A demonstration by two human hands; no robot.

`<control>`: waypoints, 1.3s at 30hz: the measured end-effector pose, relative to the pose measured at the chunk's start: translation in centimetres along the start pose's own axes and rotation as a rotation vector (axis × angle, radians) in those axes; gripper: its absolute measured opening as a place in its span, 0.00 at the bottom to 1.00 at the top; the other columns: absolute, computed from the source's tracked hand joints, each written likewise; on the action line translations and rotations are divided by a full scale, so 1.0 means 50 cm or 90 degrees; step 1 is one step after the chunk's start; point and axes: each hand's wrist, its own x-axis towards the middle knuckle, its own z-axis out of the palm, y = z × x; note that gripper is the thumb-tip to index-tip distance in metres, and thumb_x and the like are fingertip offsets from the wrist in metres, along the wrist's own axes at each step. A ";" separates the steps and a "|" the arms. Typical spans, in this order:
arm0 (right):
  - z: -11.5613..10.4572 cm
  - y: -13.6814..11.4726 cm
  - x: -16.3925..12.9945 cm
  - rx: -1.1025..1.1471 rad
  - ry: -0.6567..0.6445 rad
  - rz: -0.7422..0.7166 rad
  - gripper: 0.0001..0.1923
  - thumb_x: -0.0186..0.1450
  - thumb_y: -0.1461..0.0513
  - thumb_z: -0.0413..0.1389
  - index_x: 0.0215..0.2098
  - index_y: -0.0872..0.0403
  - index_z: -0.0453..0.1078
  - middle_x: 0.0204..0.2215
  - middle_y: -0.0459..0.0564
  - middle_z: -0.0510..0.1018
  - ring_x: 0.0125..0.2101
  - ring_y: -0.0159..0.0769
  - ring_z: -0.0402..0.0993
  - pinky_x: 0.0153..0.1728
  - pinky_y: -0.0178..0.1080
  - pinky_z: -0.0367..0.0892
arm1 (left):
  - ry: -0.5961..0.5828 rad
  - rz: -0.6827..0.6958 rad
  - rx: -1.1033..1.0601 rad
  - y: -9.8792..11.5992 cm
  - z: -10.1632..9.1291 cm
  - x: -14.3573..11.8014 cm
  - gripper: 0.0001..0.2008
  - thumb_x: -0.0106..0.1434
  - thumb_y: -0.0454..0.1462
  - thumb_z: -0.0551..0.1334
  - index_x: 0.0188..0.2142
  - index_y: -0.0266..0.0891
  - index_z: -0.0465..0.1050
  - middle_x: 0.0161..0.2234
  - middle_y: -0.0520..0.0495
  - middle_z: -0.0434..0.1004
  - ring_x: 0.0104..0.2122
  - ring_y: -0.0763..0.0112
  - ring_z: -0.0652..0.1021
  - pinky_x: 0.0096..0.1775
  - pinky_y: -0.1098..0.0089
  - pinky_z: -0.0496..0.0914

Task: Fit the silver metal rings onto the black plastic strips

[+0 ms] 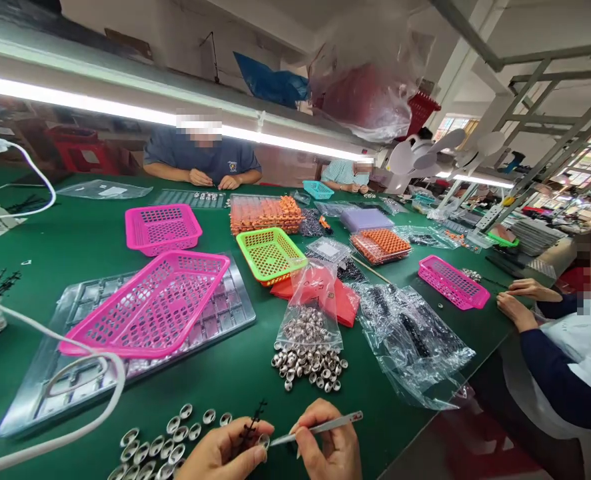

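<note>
Tweezers [320, 427] in right hand [328, 447] meet left hand's [222, 453] metal cap [263, 439].

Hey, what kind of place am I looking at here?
Probably a small-parts assembly workshop. Several people sit around a long green table under strip lights, with pink baskets, bags of small metal caps, and the right hand working tweezers beside the left hand.

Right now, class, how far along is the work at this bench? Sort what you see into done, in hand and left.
Done: hard to tell; the clear tray under the pink basket shows no clearly filled slots. In hand: the left hand pinches a black sprig, and the right hand holds tweezers to it. Left: loose metal caps nearby, plus a spilling bag of caps.
</note>
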 end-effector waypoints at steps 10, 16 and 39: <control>-0.032 -0.025 0.036 0.172 0.104 0.101 0.08 0.67 0.57 0.59 0.35 0.53 0.69 0.29 0.45 0.77 0.24 0.28 0.72 0.26 0.34 0.69 | -0.041 -0.017 0.014 0.020 0.002 -0.029 0.20 0.60 0.47 0.67 0.45 0.34 0.79 0.36 0.45 0.81 0.36 0.65 0.77 0.39 0.69 0.70; -0.035 -0.028 0.039 0.183 0.102 0.109 0.09 0.65 0.56 0.61 0.34 0.53 0.69 0.28 0.45 0.77 0.22 0.28 0.71 0.23 0.34 0.68 | -0.041 -0.009 0.045 0.018 0.010 -0.033 0.18 0.61 0.45 0.65 0.45 0.35 0.79 0.32 0.48 0.79 0.31 0.68 0.75 0.34 0.70 0.69; -0.031 -0.096 0.010 -0.108 -0.201 -0.120 0.12 0.64 0.70 0.61 0.43 0.49 0.74 0.36 0.49 0.83 0.39 0.40 0.81 0.36 0.43 0.79 | 0.006 0.114 0.279 0.020 0.034 -0.060 0.11 0.64 0.35 0.59 0.42 0.36 0.79 0.32 0.47 0.79 0.29 0.70 0.74 0.31 0.72 0.66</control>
